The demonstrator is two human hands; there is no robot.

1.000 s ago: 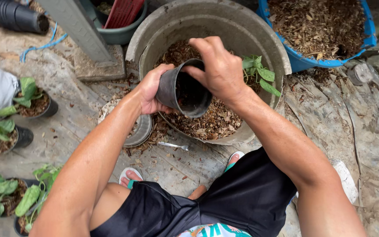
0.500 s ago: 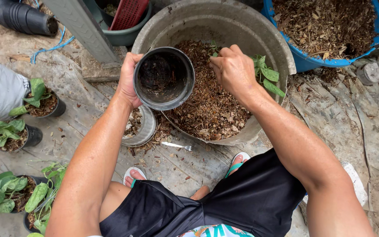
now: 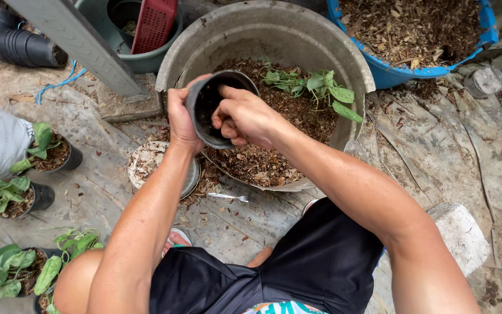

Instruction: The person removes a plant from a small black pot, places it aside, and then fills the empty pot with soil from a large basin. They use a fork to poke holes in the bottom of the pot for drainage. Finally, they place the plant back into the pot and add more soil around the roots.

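Left hand (image 3: 180,119) clamped on one black pot (image 3: 219,107), right hand (image 3: 245,116) fingers curled inside it, above one grey tub (image 3: 355,64), outdoors on grey sheeting (image 3: 431,157).

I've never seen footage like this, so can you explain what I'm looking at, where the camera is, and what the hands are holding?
There is no machine here. The camera sits on a person's head and looks down, so the two bare arms reaching forward are that person's own, above their black shorts. The left hand has a grip on the rim of a small black pot, tilted on its side. The right hand has its fingers at the pot's mouth. Both are over a big grey tub holding brown potting mix and green cuttings. On the ground lie a fork, a shallow dish, a blue tub of mix, and small potted plants at the left.
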